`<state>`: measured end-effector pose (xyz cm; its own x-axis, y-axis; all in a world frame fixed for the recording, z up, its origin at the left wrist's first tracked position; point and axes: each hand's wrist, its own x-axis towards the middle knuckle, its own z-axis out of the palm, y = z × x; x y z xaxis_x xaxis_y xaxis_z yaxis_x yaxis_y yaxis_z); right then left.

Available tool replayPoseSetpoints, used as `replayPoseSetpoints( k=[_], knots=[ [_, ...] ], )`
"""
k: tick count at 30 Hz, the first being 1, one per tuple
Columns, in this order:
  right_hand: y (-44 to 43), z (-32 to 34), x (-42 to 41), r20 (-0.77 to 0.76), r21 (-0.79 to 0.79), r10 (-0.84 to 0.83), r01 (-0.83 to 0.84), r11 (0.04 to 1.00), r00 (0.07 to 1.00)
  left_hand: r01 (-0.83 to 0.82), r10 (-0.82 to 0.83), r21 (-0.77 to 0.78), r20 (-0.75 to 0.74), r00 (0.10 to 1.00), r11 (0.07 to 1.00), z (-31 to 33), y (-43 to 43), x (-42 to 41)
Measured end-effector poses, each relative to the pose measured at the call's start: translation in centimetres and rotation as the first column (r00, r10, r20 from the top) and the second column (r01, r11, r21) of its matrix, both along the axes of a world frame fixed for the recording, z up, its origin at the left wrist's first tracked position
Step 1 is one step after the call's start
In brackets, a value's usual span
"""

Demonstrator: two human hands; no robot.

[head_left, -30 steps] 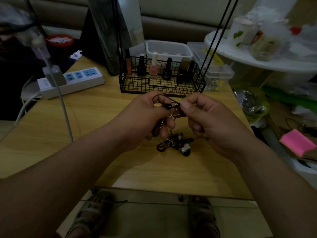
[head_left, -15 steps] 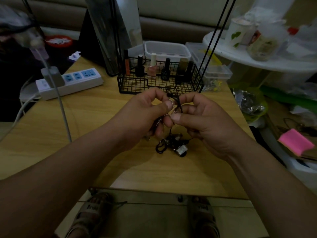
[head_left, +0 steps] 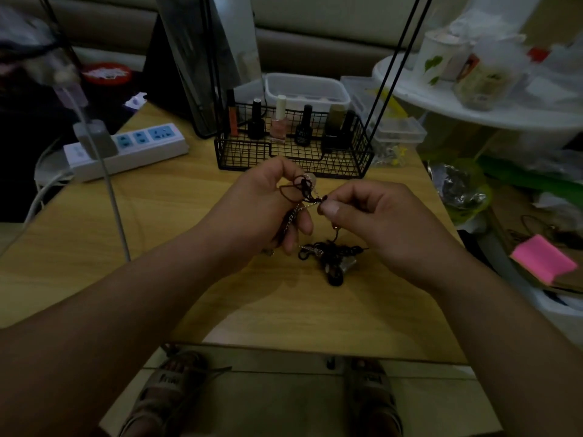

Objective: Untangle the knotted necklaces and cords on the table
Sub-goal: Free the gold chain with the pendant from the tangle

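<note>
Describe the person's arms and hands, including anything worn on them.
The left forearm and right forearm are bare: no sleeves, watch or bracelet in view. The left hand and right hand wear no gloves or visible rings. The right thumbnail is short and unpainted.

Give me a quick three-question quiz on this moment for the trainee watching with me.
1. True or false: the left hand and the right hand both pinch the knotted cord above the table.
2. Where does the rest of the tangle lie? A on the floor; B on the table, just below the hands; C in a drawer.
3. Fill in: the wire basket behind the hands holds small ____.
Key: 1 true; 2 B; 3 bottles.
</note>
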<state>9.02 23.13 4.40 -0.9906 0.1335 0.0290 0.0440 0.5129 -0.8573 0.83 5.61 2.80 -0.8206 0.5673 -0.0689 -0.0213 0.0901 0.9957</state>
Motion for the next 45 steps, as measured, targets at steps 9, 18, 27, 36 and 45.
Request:
replayPoseSetpoints(
  k=[9, 18, 27, 36, 45],
  knots=[
    [-0.1, -0.7, -0.4, 0.055, 0.157, -0.23, 0.219, 0.963, 0.972, -0.014, 0.004, -0.06, -0.169, 0.986, 0.998, 0.1, -0.2, 0.2],
    [1.6, -0.4, -0.8, 0.231, -0.675, -0.278, 0.359, 0.644, 0.932, -0.143, 0.144, 0.013, -0.017, 0.989, 0.99, 0.2, -0.5, -0.4],
    [1.9, -0.8, -0.1, 0.161, -0.067, -0.322, 0.336, 0.939, 0.933, -0.235, 0.188, -0.131, -0.296, 0.937, 0.963, 0.8, -1.9, -1.6],
    [1.7, -2.0, 0.1, 0.09, 0.461, -0.323, 0.248, 0.852, 0.942, -0.278, 0.112, -0.206, -0.58, 0.807, 0.938, 1.6, -2.4, -1.3],
    [-2.4, -2.8, 0.8, -0.028, 0.679, 0.029, -0.002, 0.734, 0.999, -0.282, 0.166, -0.153, -0.519, 0.838, 0.947, 1.8, -2.1, -0.1]
  ],
)
